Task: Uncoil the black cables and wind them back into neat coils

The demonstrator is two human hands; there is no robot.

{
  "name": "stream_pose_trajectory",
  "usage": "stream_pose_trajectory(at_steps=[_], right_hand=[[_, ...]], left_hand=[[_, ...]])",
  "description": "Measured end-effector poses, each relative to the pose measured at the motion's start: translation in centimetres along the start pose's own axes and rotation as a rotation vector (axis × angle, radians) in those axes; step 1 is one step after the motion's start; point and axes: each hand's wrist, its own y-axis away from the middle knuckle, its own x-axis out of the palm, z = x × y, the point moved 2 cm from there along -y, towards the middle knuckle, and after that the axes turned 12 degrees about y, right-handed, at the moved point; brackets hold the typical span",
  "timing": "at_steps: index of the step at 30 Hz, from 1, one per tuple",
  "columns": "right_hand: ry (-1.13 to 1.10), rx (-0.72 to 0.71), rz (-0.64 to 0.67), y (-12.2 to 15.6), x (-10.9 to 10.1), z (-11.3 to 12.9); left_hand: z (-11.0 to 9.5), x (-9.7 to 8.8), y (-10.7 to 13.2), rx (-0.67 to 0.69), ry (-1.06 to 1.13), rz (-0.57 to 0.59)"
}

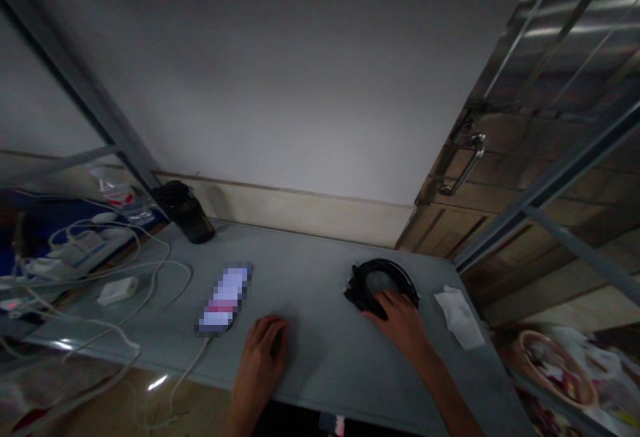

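Note:
A coil of black cable [387,266] lies on the right half of the grey table, its plug ends bunched on its left side. My right hand [397,317] reaches in from the lower right, its fingers closed over the coil's near edge. The undersides of those fingers are hidden. Left of it, my left hand [263,347] rests on the tabletop, loosely curled, a gap between thumb and fingers and nothing visible in it. Just beyond that hand lies a phone [225,298] with a lit, pixelated screen and a white cable at its near end.
A crumpled white tissue [460,317] lies by the table's right edge. At the back left stands a black bottle [187,213]. White cords, a white charger [118,290] and a power strip [95,250] crowd the left. Metal posts [115,127] frame the table [310,270].

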Motion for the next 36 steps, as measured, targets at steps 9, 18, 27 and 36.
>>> stream_pose_trajectory(at_steps=[9,18,27,36], right_hand=[[-0.183,0.233,-0.056,-1.9,-3.6,-1.2],[-0.533,0.512,-0.215,-2.9,-11.6,-1.7],[-0.994,0.663,-0.232,-1.7,-14.7,0.8],[-0.960,0.584,-0.212,3.8,-14.2,7.4]], left_hand=[[0.0,-0.1,0.0,-0.015,0.042,-0.026],[0.0,-0.4,0.2,0.023,0.044,-0.031],[-0.7,-1.0,-0.3,0.034,0.080,-0.059],[-10.2,-1.2,1.0,-0.298,0.538,0.102]])
